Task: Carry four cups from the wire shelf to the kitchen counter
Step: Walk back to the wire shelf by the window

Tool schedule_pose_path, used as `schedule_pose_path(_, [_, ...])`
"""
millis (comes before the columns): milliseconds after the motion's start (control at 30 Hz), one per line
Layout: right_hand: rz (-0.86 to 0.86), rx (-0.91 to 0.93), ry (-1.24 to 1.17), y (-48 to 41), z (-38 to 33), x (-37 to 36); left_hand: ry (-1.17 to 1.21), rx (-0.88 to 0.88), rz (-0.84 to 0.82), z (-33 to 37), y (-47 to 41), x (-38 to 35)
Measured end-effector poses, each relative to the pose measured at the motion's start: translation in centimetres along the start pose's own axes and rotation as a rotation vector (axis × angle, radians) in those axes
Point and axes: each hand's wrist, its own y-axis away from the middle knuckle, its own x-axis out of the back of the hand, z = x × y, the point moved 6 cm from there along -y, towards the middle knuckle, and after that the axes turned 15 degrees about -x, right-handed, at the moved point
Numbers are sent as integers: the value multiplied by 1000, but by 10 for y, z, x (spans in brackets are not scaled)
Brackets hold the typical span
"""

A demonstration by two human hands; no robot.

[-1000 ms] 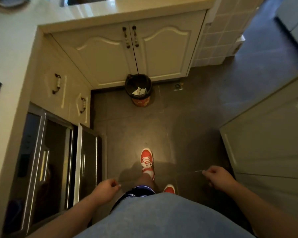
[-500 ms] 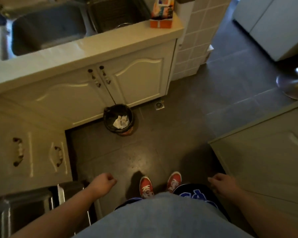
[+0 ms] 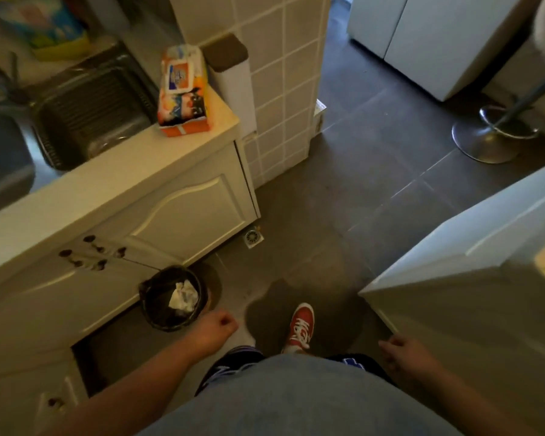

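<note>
No cup and no wire shelf are in view. My left hand (image 3: 216, 327) hangs at my side above the dark floor, fingers curled into a loose fist with nothing in it. My right hand (image 3: 401, 350) hangs low on the other side, close to the corner of a pale cabinet (image 3: 472, 278), fingers loosely bent and holding nothing. The cream kitchen counter (image 3: 158, 162) runs along the left with a steel sink (image 3: 85, 111) set into it.
An orange wipes pack (image 3: 183, 92) sits on the counter's end by a tiled pillar (image 3: 280, 80). A black bin (image 3: 172, 298) with crumpled paper stands at the cabinet base. A floor drain (image 3: 253, 238), a bar stool base (image 3: 488, 136) and white cupboards (image 3: 431, 36) lie beyond.
The view has swung right and up: the oven and drawers left the frame, the sink, pillar and stool came in. Both hands stay low and hold nothing.
</note>
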Motion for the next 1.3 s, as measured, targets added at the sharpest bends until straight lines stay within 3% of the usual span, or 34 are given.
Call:
schedule_pose_path(300, [-5, 207, 108, 6, -184, 53, -59, 154, 53, -6, -53, 76])
schedule_pose_path(533, [14, 189, 71, -12, -279, 94, -39, 186, 1, 18, -145, 135])
schedule_pose_path(800, [130, -37, -150, -44, -274, 175, -257, -32, -129, 160, -289, 196])
schedule_pose_path(1000, [126, -201, -273, -71, -241, 217, -236, -201, -223, 296, -386, 194])
schedule_pose_path(1300, [75, -263, -307, -147, -259, 331, -302, -181, -268, 425, -490, 174])
